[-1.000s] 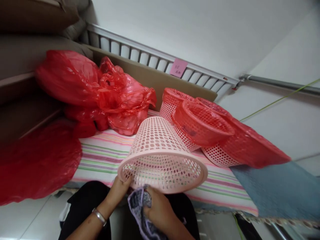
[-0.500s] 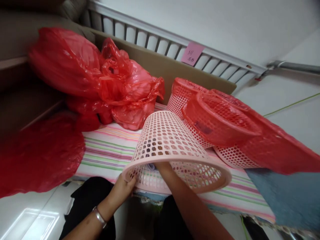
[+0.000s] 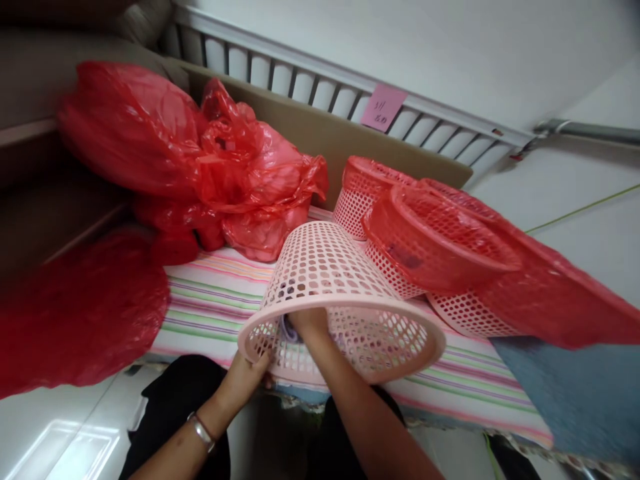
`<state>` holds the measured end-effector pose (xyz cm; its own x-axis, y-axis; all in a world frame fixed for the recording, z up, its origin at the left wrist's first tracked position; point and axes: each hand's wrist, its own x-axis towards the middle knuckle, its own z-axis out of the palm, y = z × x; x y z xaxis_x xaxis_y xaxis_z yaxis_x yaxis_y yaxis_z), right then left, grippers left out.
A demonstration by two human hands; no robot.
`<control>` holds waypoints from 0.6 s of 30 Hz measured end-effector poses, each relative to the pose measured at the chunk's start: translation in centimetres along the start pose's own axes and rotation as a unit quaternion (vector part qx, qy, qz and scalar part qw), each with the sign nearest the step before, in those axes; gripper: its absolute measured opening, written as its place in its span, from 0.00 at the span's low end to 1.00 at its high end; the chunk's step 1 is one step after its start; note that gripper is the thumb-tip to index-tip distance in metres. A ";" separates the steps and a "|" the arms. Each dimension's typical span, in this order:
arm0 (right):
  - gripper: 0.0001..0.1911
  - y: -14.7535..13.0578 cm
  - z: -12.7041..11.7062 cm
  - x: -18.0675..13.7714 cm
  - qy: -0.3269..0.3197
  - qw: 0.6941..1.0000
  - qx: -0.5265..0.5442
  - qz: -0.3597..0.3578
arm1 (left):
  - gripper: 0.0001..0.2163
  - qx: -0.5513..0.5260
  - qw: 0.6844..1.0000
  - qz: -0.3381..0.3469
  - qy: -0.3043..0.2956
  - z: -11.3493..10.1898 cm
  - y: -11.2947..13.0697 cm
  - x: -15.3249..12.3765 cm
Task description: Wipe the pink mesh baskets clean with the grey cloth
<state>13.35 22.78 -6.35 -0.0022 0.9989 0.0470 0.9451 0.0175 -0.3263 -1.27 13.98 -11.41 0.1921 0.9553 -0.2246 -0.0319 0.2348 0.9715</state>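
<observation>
A pale pink perforated plastic basket (image 3: 340, 273) lies on its side on a striped cloth (image 3: 210, 293), its wide mouth facing me. My left hand (image 3: 253, 370) grips the lower left part of its rim, thumb on the inside. Reaching in through the mouth, my right hand (image 3: 307, 323) is closed on a greyish-purple cloth (image 3: 290, 330) against the inner left wall. The rim and wall partly cover that hand's fingers.
Behind to the right stand several similar baskets lined with red plastic bags (image 3: 440, 233). Filled red plastic bags (image 3: 250, 167) lie at the back left, and another red bag (image 3: 85, 313) drapes over the front left edge. A cardboard panel (image 3: 295, 113) and a white radiator (image 3: 280, 73) run behind.
My right hand has moved left and slightly up inside the basket with the cloth. The basket's mouth has shifted a little to the left. My left hand still holds the rim.
</observation>
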 end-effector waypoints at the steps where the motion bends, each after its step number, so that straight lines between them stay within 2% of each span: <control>1: 0.20 -0.4 0.2 -1.6 -0.001 1.000 -0.009 -0.003 | 0.16 -0.002 1.000 0.004 -0.005 0.0 0.2 0.0; 5: 0.24 -0.8 0.6 -8.4 -0.016 0.998 -0.028 -0.057 | 0.18 0.004 1.000 0.030 0.004 0.0 1.4 -0.3; 8: 0.22 -0.5 -0.3 -11.0 -0.050 0.995 -0.030 -0.079 | 0.19 0.019 0.996 0.074 0.042 -0.2 2.3 -0.7; 10: 0.21 -0.3 -1.2 -11.3 -0.062 0.994 -0.037 -0.078 | 0.18 0.039 0.993 0.097 0.063 -0.6 2.8 -1.1; 13: 0.22 0.2 -1.8 -10.7 -0.022 0.997 -0.050 -0.052 | 0.15 0.095 0.986 0.109 0.086 -1.5 3.2 -1.7; 18: 0.22 1.0 -0.3 -9.9 -0.001 0.993 -0.098 -0.065 | 0.10 0.181 0.972 0.123 0.086 -1.9 4.1 -2.8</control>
<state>14.39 12.94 -6.88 -0.1286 0.9888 0.0756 0.9822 0.1375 -0.1278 -3.83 12.59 -6.93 0.0548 0.9978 0.0383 0.2963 -0.0529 0.9536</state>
